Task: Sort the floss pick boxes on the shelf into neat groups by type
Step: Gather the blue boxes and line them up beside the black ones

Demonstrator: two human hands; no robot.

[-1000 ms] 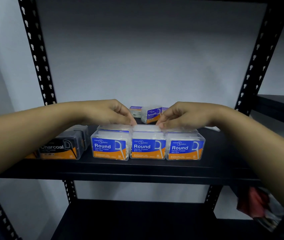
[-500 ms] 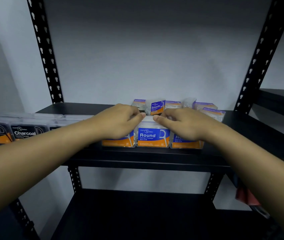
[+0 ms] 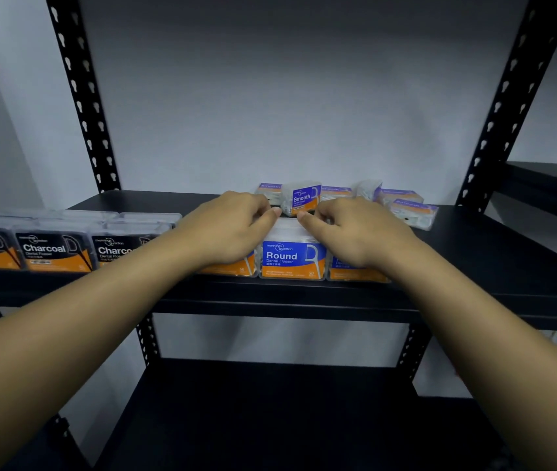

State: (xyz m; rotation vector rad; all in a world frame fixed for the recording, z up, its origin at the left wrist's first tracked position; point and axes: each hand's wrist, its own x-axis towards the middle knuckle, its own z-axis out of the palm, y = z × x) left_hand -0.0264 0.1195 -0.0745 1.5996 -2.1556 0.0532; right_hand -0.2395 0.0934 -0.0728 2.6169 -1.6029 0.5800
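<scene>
Head view has us looking down both forearms at a black metal shelf board (image 3: pixel 494 263) against a pale wall. Our left hand (image 3: pixel 226 232) and right hand (image 3: pixel 355 232) lie palm down with curled fingers on top of a front row of three clear plastic floss pick boxes with blue and orange "Round" labels (image 3: pixel 291 258); only the middle label reads in full, the two at its sides being mostly covered by the hands. The index fingertips nearly meet over the middle box's lid, and we cannot tell whether either hand truly grips a box or merely presses on it. Toward 9 o'clock of this row, along the same front edge, stands a line of clear boxes with black and orange "Charcoal" labels (image 3: pixel 53 253), the nearest one just beside our left forearm. Toward 12 o'clock, near the back of the board, sits a loose cluster of clear boxes with purple and orange "Smooth" labels (image 3: pixel 302 198); one stands upright, and the others, toward 1 o'clock, seem to lie flat or tilted.
</scene>
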